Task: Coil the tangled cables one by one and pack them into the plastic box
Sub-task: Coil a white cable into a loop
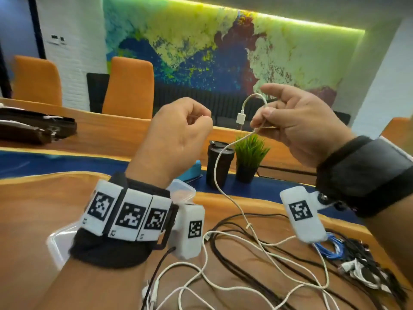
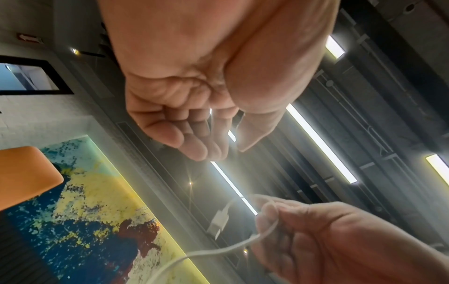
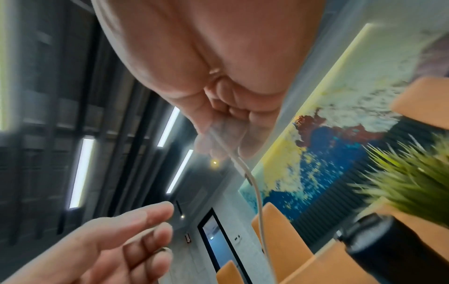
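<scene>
My right hand is raised above the table and pinches a white cable just below its white USB plug. The cable arches over the fingers, then trails down to the table. The right wrist view shows the same pinch by my right hand on the white cable. My left hand hovers level with it, a little to the left, fingers curled, holding nothing; my left hand looks equally empty from its own wrist. The clear plastic box sits on the table, mostly hidden behind my left wrist.
Tangled black cables and white ones sprawl over the wooden table below my hands. A blue coil and a dark pile lie at the right. A black tumbler and a potted plant stand behind, a brown bag far left.
</scene>
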A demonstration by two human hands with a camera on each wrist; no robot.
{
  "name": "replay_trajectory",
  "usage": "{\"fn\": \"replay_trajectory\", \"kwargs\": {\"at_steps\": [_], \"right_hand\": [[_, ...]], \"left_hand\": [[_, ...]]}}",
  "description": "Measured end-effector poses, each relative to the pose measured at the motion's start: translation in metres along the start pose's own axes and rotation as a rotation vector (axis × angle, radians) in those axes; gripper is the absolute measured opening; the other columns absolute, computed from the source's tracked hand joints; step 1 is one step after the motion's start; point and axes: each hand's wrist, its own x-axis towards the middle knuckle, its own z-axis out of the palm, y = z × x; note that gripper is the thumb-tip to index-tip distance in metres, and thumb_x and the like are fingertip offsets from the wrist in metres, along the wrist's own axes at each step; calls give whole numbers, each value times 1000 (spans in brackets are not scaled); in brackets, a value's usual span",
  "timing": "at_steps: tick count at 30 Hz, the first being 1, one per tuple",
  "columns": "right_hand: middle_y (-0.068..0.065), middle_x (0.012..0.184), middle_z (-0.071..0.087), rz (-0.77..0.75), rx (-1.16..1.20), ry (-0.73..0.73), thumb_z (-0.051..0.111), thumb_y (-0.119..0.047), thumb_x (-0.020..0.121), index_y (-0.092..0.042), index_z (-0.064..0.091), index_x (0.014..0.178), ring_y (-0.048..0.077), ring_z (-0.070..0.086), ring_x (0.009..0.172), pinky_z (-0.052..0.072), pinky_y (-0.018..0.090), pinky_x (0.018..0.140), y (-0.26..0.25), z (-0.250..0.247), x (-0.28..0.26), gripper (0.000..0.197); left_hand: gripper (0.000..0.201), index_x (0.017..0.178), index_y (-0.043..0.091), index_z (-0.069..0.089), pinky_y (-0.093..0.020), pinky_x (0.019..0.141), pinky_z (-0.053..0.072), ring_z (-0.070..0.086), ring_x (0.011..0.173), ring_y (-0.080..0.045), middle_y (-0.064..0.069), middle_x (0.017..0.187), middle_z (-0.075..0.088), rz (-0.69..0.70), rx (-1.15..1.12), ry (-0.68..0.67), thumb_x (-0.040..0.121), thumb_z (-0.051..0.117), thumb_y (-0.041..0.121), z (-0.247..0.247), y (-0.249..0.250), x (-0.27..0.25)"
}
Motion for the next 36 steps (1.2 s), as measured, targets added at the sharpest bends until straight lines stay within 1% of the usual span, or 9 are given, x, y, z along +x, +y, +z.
{"fn": "replay_trajectory", "kwargs": {"at_steps": [2,6,11,14,17,24,29,33,36], "right_hand": [[8,80,69,-97,-114,-20,49,2,98,-9,59,123,25,67,85,55,47,93,-11,-4,-7,29],[4,82,74,-297,-367,-20,57,0,95,-14,71,106,17,71,82,59,39,84,-15,-6,-24,23],[5,85,74,-337,-275,15,58,3,94,-15,73,106,20,71,83,60,40,79,7,-5,-41,27],[12,85,73,-286,-129,47,54,2,95,-10,72,106,29,70,83,60,44,76,18,-2,-47,24],[13,80,66,-127,117,40,49,-4,98,-9,69,108,25,63,74,61,37,69,25,6,-48,23],[12,89,49,200,502,-63,50,-20,100,1,58,123,14,48,65,50,25,54,32,23,-42,32],[5,72,55,282,258,-162,46,-16,103,-10,62,112,12,49,56,51,27,53,24,38,-54,20],[5,72,59,296,-115,-325,50,-17,101,-20,60,115,16,56,59,58,31,60,8,47,-59,17],[5,73,62,315,-296,-489,50,-19,101,-18,55,121,17,59,60,58,36,64,-7,53,-61,20]], "left_hand": [[18,111,23,67,-16,66,45,59,79,-2,11,89,65,-22,-47,11,95,59,26,6,2,-2],[28,125,22,62,-10,77,49,63,97,-2,7,108,67,9,-170,-43,99,57,29,19,9,-8],[22,100,7,70,-28,77,57,68,81,-23,-6,76,69,-94,-598,-289,99,51,18,29,20,-15],[32,94,4,70,-32,74,53,58,64,-17,-1,62,53,-246,-852,-381,99,45,23,32,26,-17],[40,86,7,71,-33,70,52,52,56,-13,0,57,43,-335,-965,-408,102,40,29,37,27,-17],[31,87,16,75,-23,61,49,56,62,-11,0,70,62,-274,-1041,-350,96,47,26,41,21,-15],[27,104,10,66,-28,70,58,68,77,-17,-5,87,74,-187,-1021,-227,92,48,26,30,21,-12],[28,104,14,59,-36,82,59,72,101,-23,-7,111,75,-118,-914,-190,89,47,34,21,18,-10],[26,101,13,55,-40,87,59,71,107,-26,-8,115,74,-109,-905,-202,91,44,34,16,19,-11]]}}
